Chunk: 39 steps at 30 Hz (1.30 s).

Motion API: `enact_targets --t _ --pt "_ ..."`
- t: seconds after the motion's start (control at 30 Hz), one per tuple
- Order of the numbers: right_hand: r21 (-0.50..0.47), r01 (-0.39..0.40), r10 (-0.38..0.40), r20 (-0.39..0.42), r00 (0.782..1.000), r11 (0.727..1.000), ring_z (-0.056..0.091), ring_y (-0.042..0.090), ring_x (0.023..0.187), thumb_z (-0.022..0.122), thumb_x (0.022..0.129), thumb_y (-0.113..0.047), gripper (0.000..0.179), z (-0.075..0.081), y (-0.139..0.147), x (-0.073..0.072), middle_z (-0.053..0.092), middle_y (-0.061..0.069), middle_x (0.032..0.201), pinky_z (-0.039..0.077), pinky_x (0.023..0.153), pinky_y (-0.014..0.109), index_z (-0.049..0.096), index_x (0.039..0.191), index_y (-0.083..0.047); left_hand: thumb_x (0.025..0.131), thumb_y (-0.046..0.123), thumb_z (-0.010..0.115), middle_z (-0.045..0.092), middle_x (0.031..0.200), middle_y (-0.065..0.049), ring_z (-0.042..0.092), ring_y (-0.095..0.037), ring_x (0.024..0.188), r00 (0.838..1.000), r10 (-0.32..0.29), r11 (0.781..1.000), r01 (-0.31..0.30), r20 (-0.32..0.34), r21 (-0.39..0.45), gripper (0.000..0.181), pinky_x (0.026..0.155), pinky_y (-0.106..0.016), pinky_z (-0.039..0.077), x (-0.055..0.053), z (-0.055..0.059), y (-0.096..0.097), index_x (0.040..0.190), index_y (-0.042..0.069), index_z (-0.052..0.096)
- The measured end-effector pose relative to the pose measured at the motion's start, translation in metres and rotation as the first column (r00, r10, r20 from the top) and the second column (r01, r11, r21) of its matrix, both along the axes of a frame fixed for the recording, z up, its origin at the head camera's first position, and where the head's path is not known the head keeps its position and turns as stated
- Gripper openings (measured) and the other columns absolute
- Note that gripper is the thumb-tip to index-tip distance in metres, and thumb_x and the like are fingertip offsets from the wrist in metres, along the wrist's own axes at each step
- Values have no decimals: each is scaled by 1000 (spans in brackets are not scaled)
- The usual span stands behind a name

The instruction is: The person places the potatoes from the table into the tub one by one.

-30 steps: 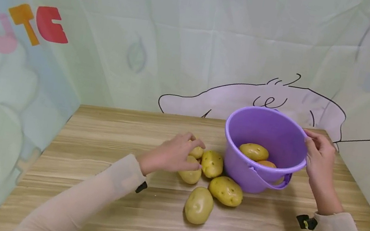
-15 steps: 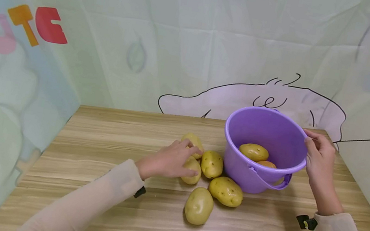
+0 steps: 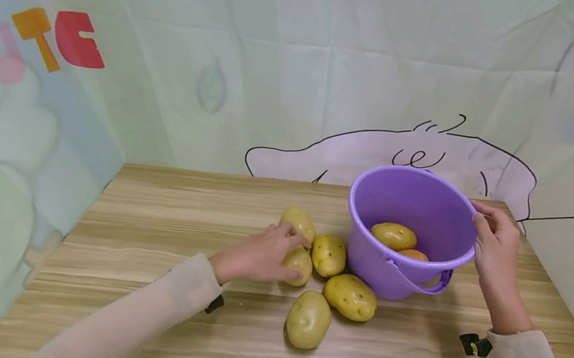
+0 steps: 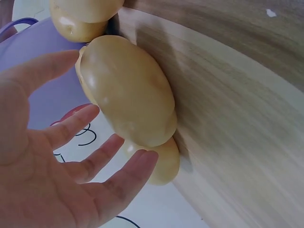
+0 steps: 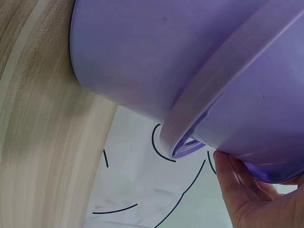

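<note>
My left hand (image 3: 257, 256) hovers with spread, slightly bent fingers over a pale yellow potato (image 3: 298, 264) on the table. In the left wrist view the fingertips come close to that potato (image 4: 128, 90), its long side facing the palm. Just behind it lies another potato (image 3: 298, 222), partly covered by my fingers in the head view. With thumb and fingers, my right hand (image 3: 496, 248) grips the right rim of a purple bucket (image 3: 372, 267). Inside the bucket rest a yellow potato (image 3: 393, 235) and an orange-brown round thing (image 3: 414, 254), mostly hidden by the rim.
Three more potatoes lie near the bucket: a knobbly one (image 3: 329, 255) beside its left wall, a long one (image 3: 351, 296) in front, and a pale one (image 3: 309, 320) nearest me. The bucket's handle (image 3: 432, 286) hangs down its front. A printed cloth (image 3: 193, 92) backs the wooden table (image 3: 154, 309).
My left hand has drawn back slightly toward me from the far potato, leaving more of it showing, and is now over the nearer one. The right hand and bucket stay put.
</note>
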State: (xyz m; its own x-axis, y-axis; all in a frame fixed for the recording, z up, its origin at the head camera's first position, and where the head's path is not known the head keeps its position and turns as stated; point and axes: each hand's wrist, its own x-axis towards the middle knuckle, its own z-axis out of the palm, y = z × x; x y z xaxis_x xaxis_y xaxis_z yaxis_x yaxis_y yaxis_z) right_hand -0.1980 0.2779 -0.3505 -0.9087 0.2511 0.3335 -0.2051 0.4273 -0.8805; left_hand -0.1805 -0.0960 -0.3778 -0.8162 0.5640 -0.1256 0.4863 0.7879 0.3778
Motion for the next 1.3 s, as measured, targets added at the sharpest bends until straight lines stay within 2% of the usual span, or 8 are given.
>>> enact_targets --t 0.3,0.9,1.3 --pt "1 -1 1 7 1000 1000 60 3 83 46 105 -17 39 -1 0 1 60 -15 94 49 69 13 56 133 9 92 45 70 45 140 -17 50 -35 117 1000 9 1000 -9 14 -12 60 93 -51 48 2 -5 -1 141 15 54" --pt "6 8 -8 11 1000 1000 61 3 80 46 104 -17 39 -2 1 -1 61 -14 91 50 67 13 56 133 8 91 47 69 42 140 -18 47 -35 119 999 26 999 -27 44 18 61 97 -52 44 1 -11 -2 141 16 54" --pt "3 -2 2 24 1000 1000 60 4 85 45 105 -19 41 -2 3 -1 60 -11 95 49 69 13 55 135 7 89 47 72 41 137 -21 46 -37 122 998 32 998 -35 57 44 65 101 -53 42 -1 -13 0 142 14 54"
